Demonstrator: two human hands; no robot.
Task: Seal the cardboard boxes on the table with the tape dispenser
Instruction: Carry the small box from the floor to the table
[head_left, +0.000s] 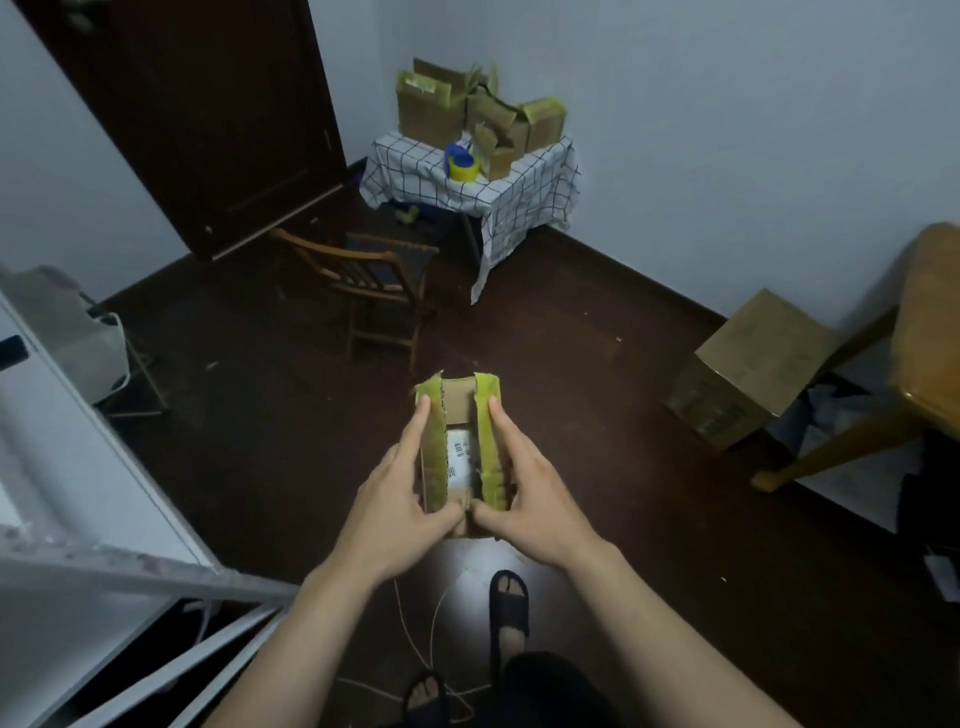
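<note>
Cardboard box (460, 415) between left hand (402, 512) and right hand (524, 506), flaps open

No legible txt; label (460, 452) in box (457, 400) blurred

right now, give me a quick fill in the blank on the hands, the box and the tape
The left hand and right hand hold one small cardboard box whose top flaps are ____.
The tape dispenser sits on the ____.
The wooden chair stands ____ the held box and the dispenser.
Missing: open; table; between.
</note>
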